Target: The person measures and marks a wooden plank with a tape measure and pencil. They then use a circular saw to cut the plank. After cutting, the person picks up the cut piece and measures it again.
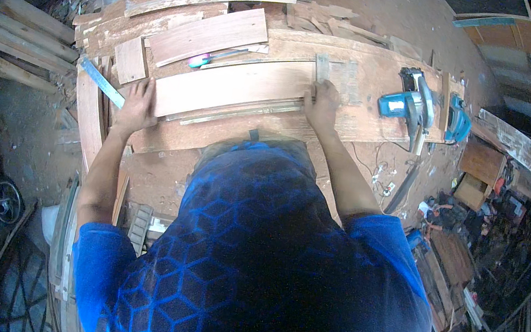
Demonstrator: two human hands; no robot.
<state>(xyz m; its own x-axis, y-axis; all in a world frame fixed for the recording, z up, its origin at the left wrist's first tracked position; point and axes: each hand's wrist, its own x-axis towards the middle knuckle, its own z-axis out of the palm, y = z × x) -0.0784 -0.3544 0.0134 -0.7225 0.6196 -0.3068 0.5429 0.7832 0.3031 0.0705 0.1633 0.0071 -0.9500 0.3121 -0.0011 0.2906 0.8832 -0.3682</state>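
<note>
The long wooden board lies flat across the workbench, dead centre in front of the person, stacked on thinner strips beneath it. The left hand presses down at the board's left end, fingers spread wide and flat, clamped on nothing. The right hand sits at the board's right end, fingers bunched against the edge; whether it pinches anything, I cannot tell. A metal ruler rests just beside the left hand. Over to the right, a blue circular saw sits on the bench, well apart from both hands.
</note>
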